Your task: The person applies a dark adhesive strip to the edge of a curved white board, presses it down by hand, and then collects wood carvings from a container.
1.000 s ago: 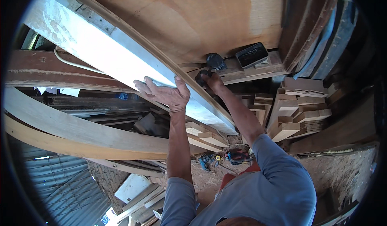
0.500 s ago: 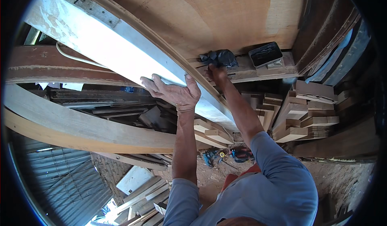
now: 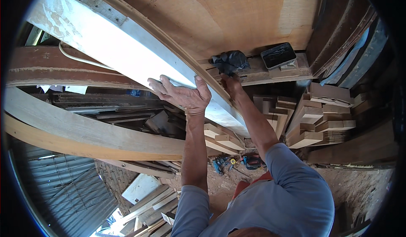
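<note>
A long pale board (image 3: 127, 55), glaring with light, slants from the upper left down toward the middle. My left hand (image 3: 186, 97) lies against its face with the fingers spread, the thumb near the right edge and the other fingers toward the left one. Just past that right edge is my right hand (image 3: 231, 84), its fingers bent beside a crumpled black plastic bag (image 3: 230, 61). The bag sits on a narrow wooden ledge (image 3: 258, 74). What my right fingers hold, if anything, is hidden.
A black tray (image 3: 278, 56) stands on the ledge, before a large plywood panel (image 3: 245, 17). Cut timber blocks (image 3: 321, 118) are stacked at right. A curved wooden beam (image 3: 97, 131) crosses the left. Power tools (image 3: 253, 161) lie on the dirt floor below.
My right hand has drawn back slightly toward me, away from the middle of the black bag. My left hand stays in nearly the same place on the board.
</note>
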The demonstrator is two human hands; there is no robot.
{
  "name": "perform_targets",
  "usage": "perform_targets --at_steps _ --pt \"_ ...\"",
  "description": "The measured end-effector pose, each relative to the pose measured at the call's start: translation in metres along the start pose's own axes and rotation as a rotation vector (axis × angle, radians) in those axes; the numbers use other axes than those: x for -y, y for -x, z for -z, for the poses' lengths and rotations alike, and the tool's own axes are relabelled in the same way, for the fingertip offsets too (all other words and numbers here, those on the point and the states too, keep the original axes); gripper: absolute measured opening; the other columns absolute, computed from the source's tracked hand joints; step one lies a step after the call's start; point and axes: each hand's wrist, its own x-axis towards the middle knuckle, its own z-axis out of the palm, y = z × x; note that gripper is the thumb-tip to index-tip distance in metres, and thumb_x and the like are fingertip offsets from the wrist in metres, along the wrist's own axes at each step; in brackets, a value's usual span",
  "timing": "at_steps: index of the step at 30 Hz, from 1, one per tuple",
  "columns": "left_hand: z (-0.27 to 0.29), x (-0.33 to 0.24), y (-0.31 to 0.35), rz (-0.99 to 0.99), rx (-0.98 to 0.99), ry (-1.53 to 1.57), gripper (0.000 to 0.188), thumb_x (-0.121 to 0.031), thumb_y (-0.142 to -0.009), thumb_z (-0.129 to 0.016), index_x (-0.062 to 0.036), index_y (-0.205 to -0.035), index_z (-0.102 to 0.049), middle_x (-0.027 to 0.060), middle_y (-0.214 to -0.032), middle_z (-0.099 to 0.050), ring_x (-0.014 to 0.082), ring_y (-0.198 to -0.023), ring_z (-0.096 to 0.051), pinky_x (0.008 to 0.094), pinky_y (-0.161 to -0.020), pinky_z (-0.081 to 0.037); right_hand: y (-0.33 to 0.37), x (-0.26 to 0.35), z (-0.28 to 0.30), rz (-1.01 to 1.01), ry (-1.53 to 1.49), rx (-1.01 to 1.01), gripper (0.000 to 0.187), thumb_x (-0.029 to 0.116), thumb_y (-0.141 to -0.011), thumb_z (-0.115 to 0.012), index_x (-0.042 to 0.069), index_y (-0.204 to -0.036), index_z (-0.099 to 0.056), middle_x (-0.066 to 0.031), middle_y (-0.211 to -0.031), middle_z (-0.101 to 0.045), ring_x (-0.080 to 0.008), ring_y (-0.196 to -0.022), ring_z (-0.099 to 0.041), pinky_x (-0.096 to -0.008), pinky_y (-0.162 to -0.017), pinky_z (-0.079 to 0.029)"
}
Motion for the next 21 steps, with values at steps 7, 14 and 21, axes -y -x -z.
perform_targets --at_steps 7,14,21 --pt "-0.001 -0.002 -0.003 0.003 -0.010 0.013 0.093 -0.045 -0.090 -0.051 0.0091 -0.152 -0.007 0.0221 -0.152 -0.021 0.0457 -0.146 -0.007 0.0572 -0.110 -0.012 0.008 0.005 -0.002 -0.048 -0.064 -0.198 0.013 0.010 -0.094 -0.058 -0.001 -0.100 -0.060 -0.0098 -0.082 -0.064 -0.0136 -0.060 -0.059 -0.0276 -0.046 -0.042" --pt "-0.002 0.007 0.004 -0.014 -0.017 -0.024 0.094 -0.046 -0.090 -0.049 0.0089 -0.152 -0.006 0.0235 -0.152 -0.021 0.0477 -0.146 -0.006 0.0584 -0.109 -0.012 -0.012 0.021 -0.021 -0.187 -0.085 -0.276 0.040 0.045 -0.092 -0.066 0.006 -0.100 -0.063 -0.0079 -0.078 -0.065 -0.0119 -0.056 -0.060 -0.0262 -0.045 -0.042" --pt "-0.002 -0.006 -0.004 0.024 -0.027 0.040 0.093 -0.048 -0.089 -0.049 0.0093 -0.151 -0.010 0.0288 -0.149 -0.021 0.0485 -0.146 -0.006 0.0586 -0.108 -0.012 -0.019 -0.004 0.022 -0.150 0.223 -0.085 0.033 0.036 -0.087 -0.069 0.006 -0.100 -0.066 -0.0062 -0.077 -0.066 -0.0120 -0.057 -0.058 -0.0289 -0.046 -0.041"
